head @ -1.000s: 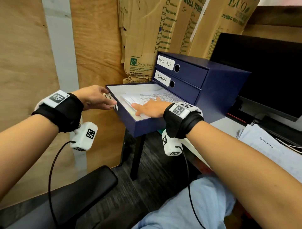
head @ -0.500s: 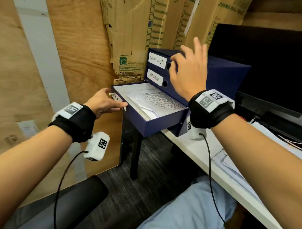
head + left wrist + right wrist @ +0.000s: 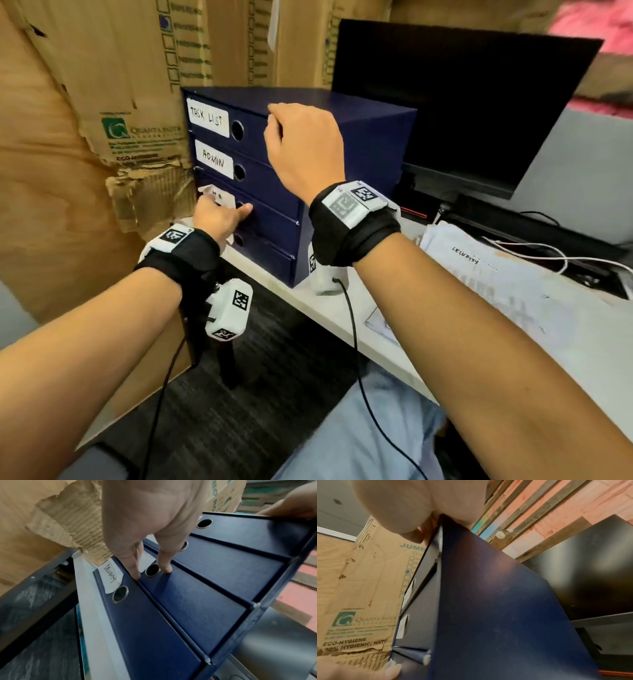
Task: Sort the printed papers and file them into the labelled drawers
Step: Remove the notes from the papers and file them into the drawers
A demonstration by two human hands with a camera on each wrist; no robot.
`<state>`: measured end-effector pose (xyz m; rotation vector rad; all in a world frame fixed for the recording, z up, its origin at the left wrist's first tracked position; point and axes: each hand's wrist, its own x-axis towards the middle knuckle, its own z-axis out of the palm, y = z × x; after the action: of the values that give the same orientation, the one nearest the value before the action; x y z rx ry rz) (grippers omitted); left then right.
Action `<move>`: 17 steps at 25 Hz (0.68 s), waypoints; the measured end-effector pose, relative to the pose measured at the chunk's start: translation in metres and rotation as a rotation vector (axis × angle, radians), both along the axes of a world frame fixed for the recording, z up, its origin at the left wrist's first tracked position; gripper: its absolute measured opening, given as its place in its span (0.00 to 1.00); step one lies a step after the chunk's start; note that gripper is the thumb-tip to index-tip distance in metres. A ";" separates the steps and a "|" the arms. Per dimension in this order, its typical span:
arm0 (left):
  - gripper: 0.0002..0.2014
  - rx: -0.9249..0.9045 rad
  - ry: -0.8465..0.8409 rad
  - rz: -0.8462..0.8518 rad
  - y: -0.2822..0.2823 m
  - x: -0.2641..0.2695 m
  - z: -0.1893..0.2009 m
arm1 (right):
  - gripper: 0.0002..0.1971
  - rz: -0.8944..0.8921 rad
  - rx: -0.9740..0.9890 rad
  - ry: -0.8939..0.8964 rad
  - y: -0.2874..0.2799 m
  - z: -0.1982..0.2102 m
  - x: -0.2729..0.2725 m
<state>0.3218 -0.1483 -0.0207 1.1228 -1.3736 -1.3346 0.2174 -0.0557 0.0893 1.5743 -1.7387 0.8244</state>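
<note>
Cardboard boxes (image 3: 113, 102) backed the white desk (image 3: 342, 318), where the blue drawer unit (image 3: 370, 137) stood with all drawers pushed in. Left hand (image 3: 219, 216) pressed straight fingers (image 3: 133, 566) on the third drawer (image 3: 197, 595) beside its finger hole, while the right hand (image 3: 305, 147) curled over the unit's top front edge, steadying it. Closing looked finished; next, the right hand should probably fetch another sheet from the printed papers (image 3: 496, 277) lying to its right.

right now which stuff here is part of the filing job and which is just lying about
Job:
- drawer unit, steadied by right hand
- third drawer, pressed by left hand
- printed papers on the desk

Lying about:
- monitor
- cardboard boxes
- white cable
</note>
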 end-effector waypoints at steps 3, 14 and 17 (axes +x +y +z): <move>0.31 -0.241 -0.102 0.109 0.017 0.005 0.006 | 0.17 0.237 -0.077 -0.134 0.011 -0.002 -0.011; 0.21 -1.219 -0.001 -0.256 0.164 -0.129 0.067 | 0.18 -0.262 -0.116 -0.251 0.182 -0.040 -0.226; 0.17 -1.121 -0.109 -0.411 0.157 -0.186 0.044 | 0.17 -0.364 -0.103 -0.233 0.204 -0.044 -0.246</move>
<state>0.1360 0.0091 0.0236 0.1466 -2.0851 -0.5256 -0.0287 0.1483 0.0458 1.0813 -2.0328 0.9213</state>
